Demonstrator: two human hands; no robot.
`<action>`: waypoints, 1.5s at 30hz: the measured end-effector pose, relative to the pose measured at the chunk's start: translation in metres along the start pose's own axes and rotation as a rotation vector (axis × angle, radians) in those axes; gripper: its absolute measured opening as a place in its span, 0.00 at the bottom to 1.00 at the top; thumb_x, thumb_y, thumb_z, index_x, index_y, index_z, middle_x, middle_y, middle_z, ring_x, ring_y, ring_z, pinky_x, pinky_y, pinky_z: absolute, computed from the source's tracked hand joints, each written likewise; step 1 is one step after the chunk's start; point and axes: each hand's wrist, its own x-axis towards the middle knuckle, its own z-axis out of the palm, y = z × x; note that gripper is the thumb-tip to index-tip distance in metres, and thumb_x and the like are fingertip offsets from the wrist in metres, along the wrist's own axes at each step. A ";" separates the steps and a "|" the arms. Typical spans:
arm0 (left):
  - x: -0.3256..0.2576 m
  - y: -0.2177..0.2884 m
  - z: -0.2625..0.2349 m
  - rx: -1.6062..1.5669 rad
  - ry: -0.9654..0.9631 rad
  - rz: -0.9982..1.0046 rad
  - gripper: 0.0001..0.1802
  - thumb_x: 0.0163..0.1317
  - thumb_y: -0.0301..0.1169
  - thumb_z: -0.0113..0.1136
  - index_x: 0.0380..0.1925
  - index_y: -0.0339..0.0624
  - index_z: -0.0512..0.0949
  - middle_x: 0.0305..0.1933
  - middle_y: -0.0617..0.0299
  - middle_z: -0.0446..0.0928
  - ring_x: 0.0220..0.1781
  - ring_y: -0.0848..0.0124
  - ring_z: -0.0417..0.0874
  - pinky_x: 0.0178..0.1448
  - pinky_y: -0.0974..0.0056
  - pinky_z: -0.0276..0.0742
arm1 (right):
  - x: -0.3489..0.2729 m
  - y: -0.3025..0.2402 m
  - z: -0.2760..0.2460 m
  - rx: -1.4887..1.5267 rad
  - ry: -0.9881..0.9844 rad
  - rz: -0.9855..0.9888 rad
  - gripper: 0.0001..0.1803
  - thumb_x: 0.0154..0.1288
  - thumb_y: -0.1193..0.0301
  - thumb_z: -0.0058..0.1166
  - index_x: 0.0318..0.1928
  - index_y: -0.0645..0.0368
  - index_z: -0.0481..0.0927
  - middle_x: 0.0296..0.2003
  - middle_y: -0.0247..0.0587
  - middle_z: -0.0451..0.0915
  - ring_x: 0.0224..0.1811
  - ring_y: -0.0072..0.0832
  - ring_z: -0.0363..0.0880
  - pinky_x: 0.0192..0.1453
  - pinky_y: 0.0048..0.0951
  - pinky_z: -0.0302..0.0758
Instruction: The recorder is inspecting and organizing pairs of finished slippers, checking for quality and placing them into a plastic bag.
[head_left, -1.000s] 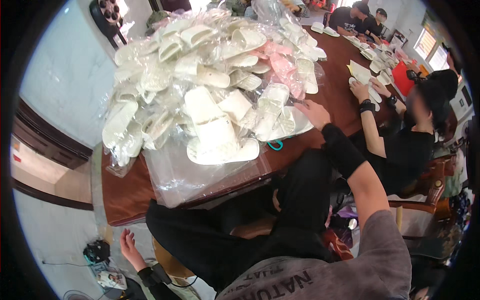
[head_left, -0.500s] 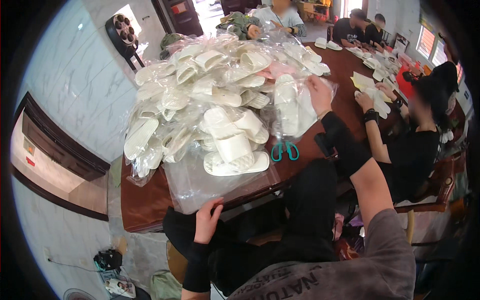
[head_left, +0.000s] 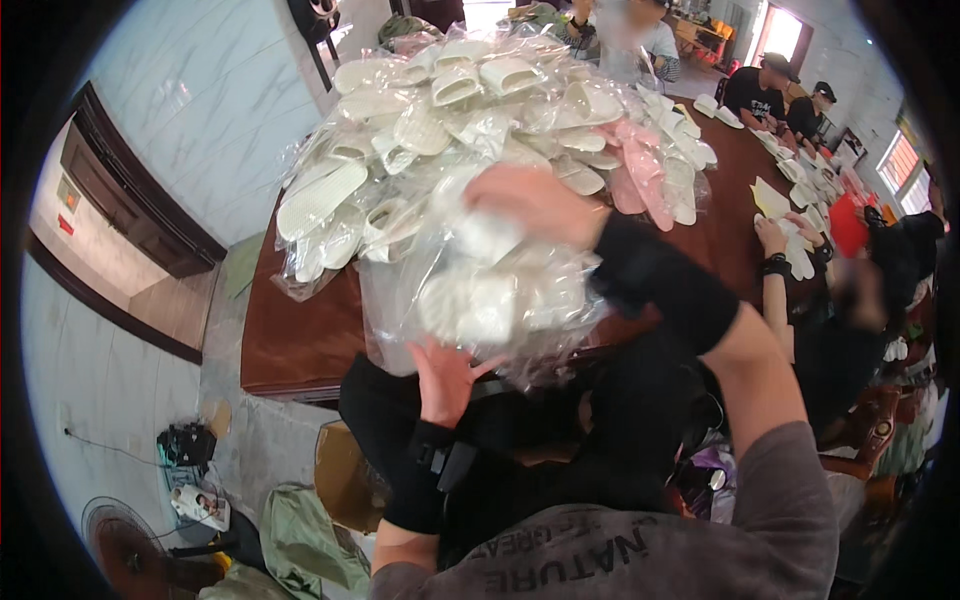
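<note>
Blurred by motion, my right hand (head_left: 535, 205) is over the near side of the slipper pile, with its fingers at a smeared white slipper (head_left: 480, 235). I cannot make out whether they grip it. Below it, white slippers (head_left: 475, 305) and crinkled clear plastic (head_left: 555, 315) lie near the table's front edge, also blurred. My left hand (head_left: 446, 380) is open there, thumb spread, its fingertips against the near part of a clear plastic bag (head_left: 390, 320). The big pile of bagged white slippers (head_left: 455, 125) covers the table behind, with a pink pair (head_left: 640, 180) on its right side.
The brown table (head_left: 300, 345) runs away to the far right, where several people sit with more slippers (head_left: 800, 180). One person (head_left: 835, 325) works close on my right. An open cardboard box (head_left: 345, 470) and a fan (head_left: 125, 540) stand at the lower left.
My right hand has moved left from the bagged slippers at the right to the near middle. My left hand has risen to the table edge, fingers spreading. The teal-handled scissors no longer show.
</note>
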 end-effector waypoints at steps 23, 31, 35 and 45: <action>-0.011 -0.046 -0.064 -0.065 0.283 0.082 0.28 0.76 0.49 0.38 0.71 0.53 0.56 0.72 0.55 0.62 0.68 0.51 0.70 0.62 0.38 0.75 | -0.206 -0.096 0.074 0.811 0.019 1.310 0.09 0.71 0.72 0.46 0.38 0.63 0.78 0.18 0.40 0.79 0.13 0.21 0.75 0.17 0.21 0.68; -0.011 -0.052 -0.069 0.700 0.224 0.224 0.25 0.77 0.46 0.38 0.68 0.52 0.58 0.69 0.55 0.65 0.65 0.52 0.72 0.60 0.38 0.76 | -0.201 -0.099 0.108 0.905 0.554 1.035 0.13 0.69 0.76 0.52 0.52 0.66 0.78 0.41 0.36 0.82 0.43 0.19 0.79 0.49 0.23 0.75; -0.015 -0.040 -0.052 -0.067 0.358 0.039 0.29 0.76 0.52 0.39 0.67 0.45 0.60 0.66 0.54 0.67 0.63 0.54 0.73 0.58 0.41 0.79 | -0.196 -0.078 0.132 0.942 0.377 1.025 0.23 0.63 0.78 0.60 0.59 0.67 0.75 0.47 0.36 0.81 0.51 0.21 0.77 0.56 0.24 0.74; -0.015 -0.030 -0.041 -0.017 0.339 -0.037 0.31 0.77 0.49 0.40 0.70 0.42 0.56 0.69 0.55 0.66 0.67 0.55 0.72 0.58 0.46 0.80 | -0.167 -0.063 0.149 1.227 0.446 1.208 0.31 0.60 0.73 0.67 0.61 0.66 0.68 0.49 0.43 0.79 0.49 0.26 0.80 0.54 0.26 0.76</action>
